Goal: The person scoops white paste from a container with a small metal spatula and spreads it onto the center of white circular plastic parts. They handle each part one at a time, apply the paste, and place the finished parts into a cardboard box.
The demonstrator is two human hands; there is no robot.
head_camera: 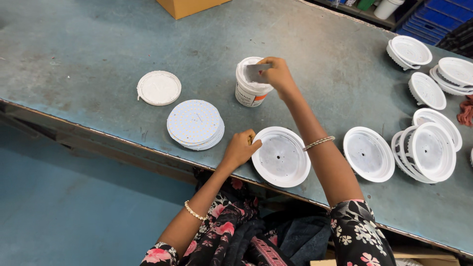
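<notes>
Round white lamp housing (281, 156): flat at near table edge, open face up; left hand (240, 148) curled, pinching its left rim. Right hand (277, 75) pinches a grey scraper (256, 72), blade pointing left over white paste tub (251, 83). Worn blue-grey table (88, 54); blue floor (59, 207)

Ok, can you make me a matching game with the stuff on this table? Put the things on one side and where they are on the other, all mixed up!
Things:
1. small white tub
2. loose white lid
3. stack of dotted round boards
4. white round housing at the table's near edge

Places:
A. lying flat, farthest left on the table
B. held at its rim by the left hand
C. under the right hand, which holds a flat grey blade at its top
D. between the lid and the left hand

Pairs: 1-C, 2-A, 3-D, 4-B
</notes>
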